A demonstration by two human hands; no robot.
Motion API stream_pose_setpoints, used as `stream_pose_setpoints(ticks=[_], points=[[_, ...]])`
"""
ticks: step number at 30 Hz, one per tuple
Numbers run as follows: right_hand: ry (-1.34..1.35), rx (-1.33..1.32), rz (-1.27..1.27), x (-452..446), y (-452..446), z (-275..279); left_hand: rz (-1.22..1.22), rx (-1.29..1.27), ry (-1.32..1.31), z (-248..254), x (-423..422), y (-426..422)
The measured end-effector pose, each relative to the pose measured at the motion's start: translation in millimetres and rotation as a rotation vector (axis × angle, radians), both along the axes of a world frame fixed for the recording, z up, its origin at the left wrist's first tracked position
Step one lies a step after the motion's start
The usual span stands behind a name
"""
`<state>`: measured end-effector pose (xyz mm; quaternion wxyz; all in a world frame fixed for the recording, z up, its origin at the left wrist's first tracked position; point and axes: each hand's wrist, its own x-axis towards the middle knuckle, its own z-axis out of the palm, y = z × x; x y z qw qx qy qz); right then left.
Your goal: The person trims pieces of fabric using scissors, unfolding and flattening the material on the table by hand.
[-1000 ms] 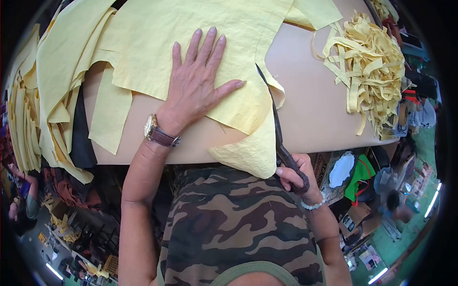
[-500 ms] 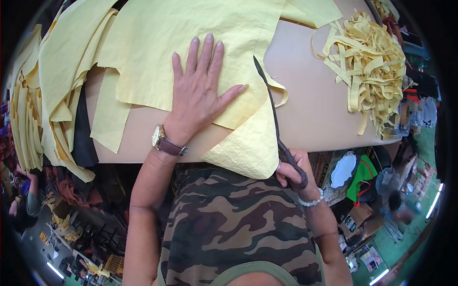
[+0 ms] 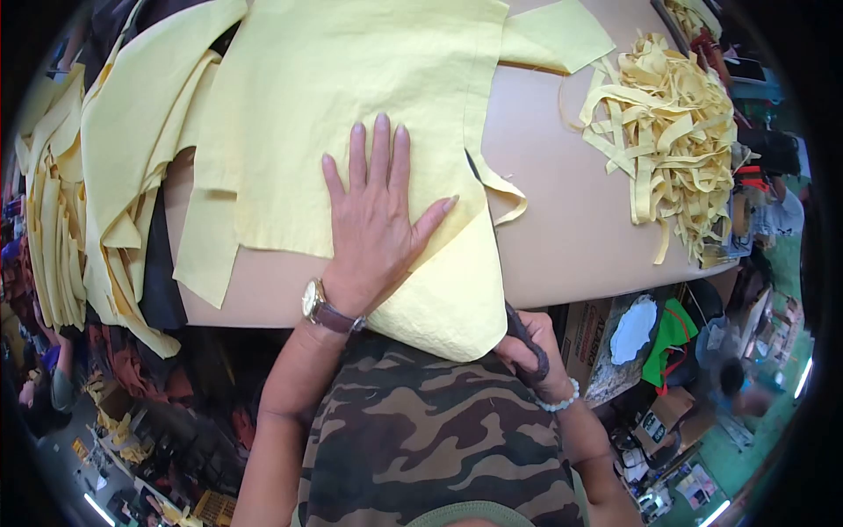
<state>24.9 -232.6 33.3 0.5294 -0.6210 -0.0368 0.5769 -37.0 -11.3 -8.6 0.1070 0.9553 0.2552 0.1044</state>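
Observation:
A large piece of yellow cloth lies on the table, with one corner hanging over the near edge onto my camouflage shirt. My left hand rests flat on the cloth, fingers spread and thumb out. Below it, my right hand is wrapped round the dark handle of a pair of scissors just off the table's front edge. Most of the blades are hidden by the cloth; only a dark tip shows near its right edge. A narrow strip of cloth curls away from that edge, still attached near the tip.
At the right of the tan table is a pile of yellow cloth strips. Folded yellow cloth hangs over the left side. Boxes and a green cloth item are below on the right. Another person is blurred far right.
The table, cloth and left hand now appear lower in view. The blades, earlier seen along the cloth's right edge, are mostly covered by it. Both hands keep their grip and pose.

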Motion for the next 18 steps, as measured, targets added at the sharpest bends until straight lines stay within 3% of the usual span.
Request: stream_pose_setpoints(ticks=[7, 18], points=[[-0.092, -0.001, -0.016, -6.9, 0.0, 2.0, 0.028, 0.031, -0.018, -9.0, -1.3, -13.3], [0.001, 0.017, -0.076, -7.4, 3.1, 1.6, 0.058, -0.016, -0.037, -10.1, -4.4, -23.1]])
